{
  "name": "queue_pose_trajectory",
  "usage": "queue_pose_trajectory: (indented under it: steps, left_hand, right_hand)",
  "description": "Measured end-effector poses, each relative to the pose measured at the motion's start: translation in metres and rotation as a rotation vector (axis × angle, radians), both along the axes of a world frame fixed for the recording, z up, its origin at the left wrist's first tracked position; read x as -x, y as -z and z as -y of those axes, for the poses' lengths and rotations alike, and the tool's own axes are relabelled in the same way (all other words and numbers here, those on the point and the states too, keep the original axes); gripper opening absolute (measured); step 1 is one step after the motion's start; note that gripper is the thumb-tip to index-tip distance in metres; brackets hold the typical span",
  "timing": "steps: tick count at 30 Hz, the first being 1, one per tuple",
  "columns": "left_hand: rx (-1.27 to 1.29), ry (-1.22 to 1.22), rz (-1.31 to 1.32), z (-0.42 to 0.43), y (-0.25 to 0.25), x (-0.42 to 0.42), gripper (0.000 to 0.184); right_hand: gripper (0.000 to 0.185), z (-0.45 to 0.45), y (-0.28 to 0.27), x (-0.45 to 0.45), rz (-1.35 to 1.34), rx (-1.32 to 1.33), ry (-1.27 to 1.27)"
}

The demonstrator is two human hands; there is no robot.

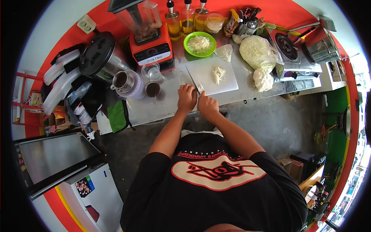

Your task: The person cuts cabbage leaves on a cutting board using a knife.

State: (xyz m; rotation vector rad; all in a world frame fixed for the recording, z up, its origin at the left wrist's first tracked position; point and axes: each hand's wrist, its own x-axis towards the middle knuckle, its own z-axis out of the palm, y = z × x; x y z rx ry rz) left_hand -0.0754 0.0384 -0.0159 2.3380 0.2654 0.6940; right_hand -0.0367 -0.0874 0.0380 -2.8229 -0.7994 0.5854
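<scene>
Black shirt (218, 170) fabric fills my near view. Farther off, I see pale shreds (199, 44) heaped in a green bowl (212, 49) and, left, a cup (152, 89) with dark contents. The right hand (208, 104) is clenched on what looks like a thin knife (193, 79), pointing far; beside it the left hand (187, 98) curls, its hold unclear. Just beyond, more shreds lie on the white board (229, 83).

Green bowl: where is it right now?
In the head view, the green bowl sits at the far side of the counter, just beyond the white cutting board and right of the red blender.
</scene>
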Motion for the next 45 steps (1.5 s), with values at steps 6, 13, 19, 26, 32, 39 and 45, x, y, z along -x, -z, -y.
queue_pose_trajectory:
  steps: [6, 13, 19, 26, 32, 39, 45]
  left_hand:
    - [-0.056, -0.031, -0.061, 0.008, -0.013, 0.001, 0.008]
    - [-0.079, -0.305, -0.246, 0.038, -0.037, -0.019, 0.008]
    - [-0.123, -0.428, -0.242, 0.025, -0.039, -0.009, 0.026]
    - [0.017, -0.401, -0.289, 0.018, -0.02, 0.009, 0.044]
    - [-0.001, -0.43, -0.24, 0.039, -0.019, 0.004, 0.038]
    - [0.032, -0.326, -0.177, 0.043, -0.022, -0.023, 0.021]
    - [0.162, -0.257, -0.343, 0.029, -0.032, -0.027, 0.025]
  right_hand:
    - [0.03, 0.016, 0.0, -0.017, -0.025, -0.081, 0.004]
    - [0.035, 0.052, -0.016, -0.063, -0.09, -0.149, 0.058]
    - [0.037, 0.063, -0.013, -0.071, -0.188, -0.219, -0.205]
    - [0.037, 0.086, 0.002, -0.063, -0.25, -0.176, -0.328]
    - [0.036, 0.108, -0.002, -0.084, -0.183, -0.202, -0.157]
    - [0.036, 0.121, 0.002, -0.11, -0.044, -0.264, -0.118]
    - [0.035, 0.128, 0.005, -0.103, -0.123, -0.291, -0.274]
